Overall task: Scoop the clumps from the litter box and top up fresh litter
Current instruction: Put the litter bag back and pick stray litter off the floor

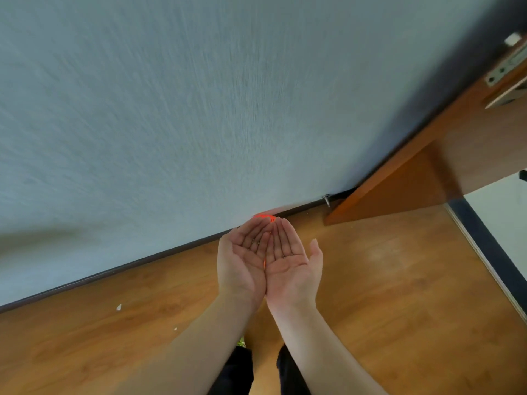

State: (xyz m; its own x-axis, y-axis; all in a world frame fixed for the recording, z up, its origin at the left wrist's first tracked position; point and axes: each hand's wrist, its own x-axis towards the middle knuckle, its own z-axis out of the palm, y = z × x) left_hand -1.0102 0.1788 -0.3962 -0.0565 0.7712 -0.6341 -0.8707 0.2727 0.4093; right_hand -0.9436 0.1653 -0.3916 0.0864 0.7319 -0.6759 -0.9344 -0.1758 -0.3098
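A: Where are the hands?

B: Both are held out in front, palms up and side by side. The left hand [242,260] and the right hand [291,263] touch along their inner edges, making a shallow cup.

A: Fingers wide or closed?

B: Straight and relaxed, lying close together and tipping up a little toward the wall [199,109]. The right thumb stands off to the side. Neither hand grips anything.

A: Anything in the cup?

B: A few small dark grains [258,243] lie on the left fingers, and a couple more sit at the base of the right fingers. They may be litter; they are too small to tell.

A: And the litter box?

B: I cannot see one for certain. Just past the fingertips, low against the wall, a bright orange thing [264,216] peeks out. The hands hide most of it, and a thin orange sliver shows in the gap between the palms. What it is I cannot say.

A: What else is around?

B: A wooden floor [385,295] with two small white scraps [119,307] to the left, a dark skirting strip along the foot of the wall, and a brown wooden door [413,181] standing open on the right. Dark trouser legs show at the bottom edge, between the forearms
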